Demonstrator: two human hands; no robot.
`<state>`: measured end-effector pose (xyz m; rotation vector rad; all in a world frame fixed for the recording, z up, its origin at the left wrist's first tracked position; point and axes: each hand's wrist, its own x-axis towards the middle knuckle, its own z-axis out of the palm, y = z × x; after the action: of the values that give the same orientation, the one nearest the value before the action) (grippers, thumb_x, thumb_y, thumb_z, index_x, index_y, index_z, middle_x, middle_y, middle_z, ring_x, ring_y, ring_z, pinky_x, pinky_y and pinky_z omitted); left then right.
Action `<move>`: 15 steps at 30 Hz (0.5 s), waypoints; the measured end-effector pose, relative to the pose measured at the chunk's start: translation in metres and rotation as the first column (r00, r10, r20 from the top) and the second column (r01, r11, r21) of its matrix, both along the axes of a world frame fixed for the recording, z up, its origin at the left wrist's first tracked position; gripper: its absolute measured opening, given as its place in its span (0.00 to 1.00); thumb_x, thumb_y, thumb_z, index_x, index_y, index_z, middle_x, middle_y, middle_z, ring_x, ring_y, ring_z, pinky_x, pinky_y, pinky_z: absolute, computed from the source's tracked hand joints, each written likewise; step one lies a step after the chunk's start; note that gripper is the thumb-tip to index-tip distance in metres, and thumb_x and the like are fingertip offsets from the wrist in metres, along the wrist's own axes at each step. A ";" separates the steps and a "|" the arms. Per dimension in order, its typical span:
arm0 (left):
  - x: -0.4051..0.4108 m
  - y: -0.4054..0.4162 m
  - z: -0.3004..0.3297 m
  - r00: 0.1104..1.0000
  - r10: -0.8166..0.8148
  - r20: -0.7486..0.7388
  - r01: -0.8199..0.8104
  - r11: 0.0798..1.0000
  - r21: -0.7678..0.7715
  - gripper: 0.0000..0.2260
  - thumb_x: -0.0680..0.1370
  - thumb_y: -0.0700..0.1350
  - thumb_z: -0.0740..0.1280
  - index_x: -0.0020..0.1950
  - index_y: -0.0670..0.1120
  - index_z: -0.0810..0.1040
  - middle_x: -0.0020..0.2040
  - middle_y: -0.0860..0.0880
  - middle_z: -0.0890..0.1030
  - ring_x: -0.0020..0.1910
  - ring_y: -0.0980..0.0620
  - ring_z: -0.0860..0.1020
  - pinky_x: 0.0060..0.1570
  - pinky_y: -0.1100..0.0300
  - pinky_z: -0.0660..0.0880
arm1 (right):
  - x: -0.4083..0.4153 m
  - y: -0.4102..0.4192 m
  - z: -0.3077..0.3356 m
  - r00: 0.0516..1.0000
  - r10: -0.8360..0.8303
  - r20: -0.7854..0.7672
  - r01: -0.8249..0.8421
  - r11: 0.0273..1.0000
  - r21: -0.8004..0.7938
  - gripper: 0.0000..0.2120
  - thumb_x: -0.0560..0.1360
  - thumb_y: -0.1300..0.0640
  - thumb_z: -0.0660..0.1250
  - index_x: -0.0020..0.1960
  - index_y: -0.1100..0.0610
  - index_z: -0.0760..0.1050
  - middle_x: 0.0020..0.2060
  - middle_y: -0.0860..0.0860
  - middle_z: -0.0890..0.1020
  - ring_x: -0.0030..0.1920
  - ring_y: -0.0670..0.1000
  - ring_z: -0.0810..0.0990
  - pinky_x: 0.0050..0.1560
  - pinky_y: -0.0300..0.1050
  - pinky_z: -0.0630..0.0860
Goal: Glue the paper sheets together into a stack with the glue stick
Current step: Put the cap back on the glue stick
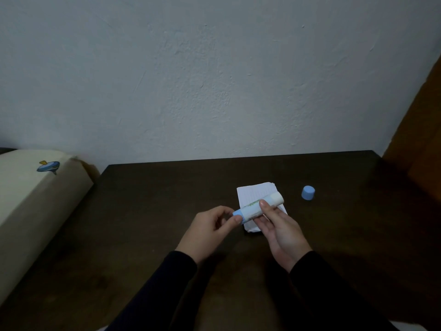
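Observation:
A white glue stick (253,207) with a blue base lies tilted in the air above a small stack of lined white paper sheets (253,191) on the dark table. My right hand (279,231) holds the stick's body, thumb on top and fingers underneath. My left hand (210,229) pinches the blue base end between thumb and fingers. The stick's open end points up and to the right, uncapped. Its blue cap (308,193) stands on the table to the right of the paper, apart from it.
The dark wooden table (148,211) ends at a pale wall behind. A cream box (31,211) with a blue sticker sits off the table's left side. An orange-brown wooden panel (420,139) stands at the right.

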<state>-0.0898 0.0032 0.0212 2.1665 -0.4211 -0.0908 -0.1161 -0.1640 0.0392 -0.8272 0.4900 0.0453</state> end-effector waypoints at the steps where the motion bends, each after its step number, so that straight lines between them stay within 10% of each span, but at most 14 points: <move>1: -0.001 0.000 0.001 1.000 -0.004 -0.005 0.004 1.000 -0.006 0.07 0.77 0.56 0.66 0.54 0.58 0.77 0.36 0.54 0.76 0.32 0.61 0.72 0.33 0.68 0.69 | 0.000 0.000 -0.001 1.000 0.001 0.009 -0.001 1.000 0.003 0.04 0.75 0.62 0.68 0.49 0.58 0.75 0.50 0.57 0.82 0.52 0.52 0.80 0.60 0.48 0.74; 15: -0.002 0.000 0.002 0.999 -0.012 -0.036 0.012 1.000 -0.018 0.14 0.75 0.62 0.64 0.54 0.56 0.77 0.35 0.53 0.78 0.32 0.57 0.73 0.34 0.62 0.69 | 0.001 -0.001 -0.003 0.999 0.019 0.032 -0.019 1.000 -0.001 0.05 0.75 0.61 0.68 0.50 0.58 0.76 0.51 0.57 0.82 0.54 0.52 0.80 0.62 0.49 0.74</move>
<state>-0.0923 0.0028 0.0235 2.1416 -0.4128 -0.1325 -0.1147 -0.1649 0.0365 -0.8318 0.4524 0.0497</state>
